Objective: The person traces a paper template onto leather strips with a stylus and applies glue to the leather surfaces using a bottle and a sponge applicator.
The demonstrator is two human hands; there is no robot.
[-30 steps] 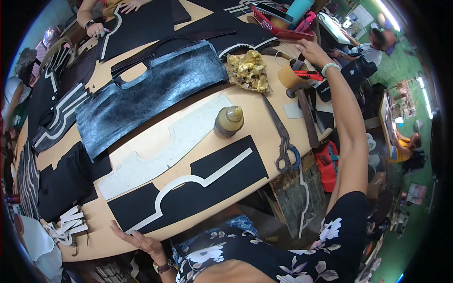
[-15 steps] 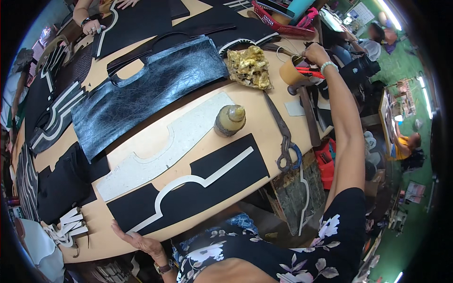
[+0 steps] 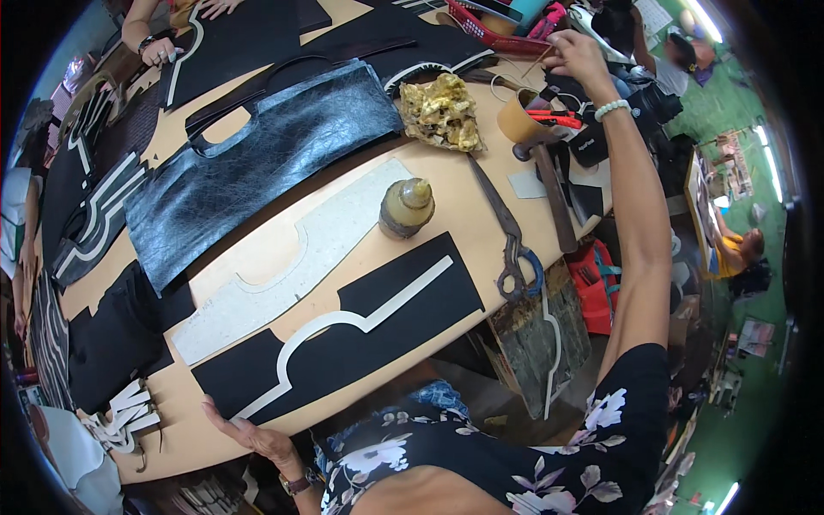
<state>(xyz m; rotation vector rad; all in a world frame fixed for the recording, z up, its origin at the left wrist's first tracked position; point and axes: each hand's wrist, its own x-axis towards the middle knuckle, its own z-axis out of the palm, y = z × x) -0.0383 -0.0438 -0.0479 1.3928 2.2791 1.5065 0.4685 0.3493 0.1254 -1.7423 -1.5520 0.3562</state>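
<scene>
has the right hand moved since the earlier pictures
Yes: the right hand has moved up the picture, farther from the tan cup.

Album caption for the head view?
Left hand at the edge of a black panel, right hand beyond a tan cup.

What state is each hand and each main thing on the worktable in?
Black panel: flat, white strip on top
Left hand: open, by the panel
Right hand: raised, pinching a thin object
Scissors: shut
Bottle: upright
Hammer: lying down
Cup: holding tools
Red basket: loaded
</scene>
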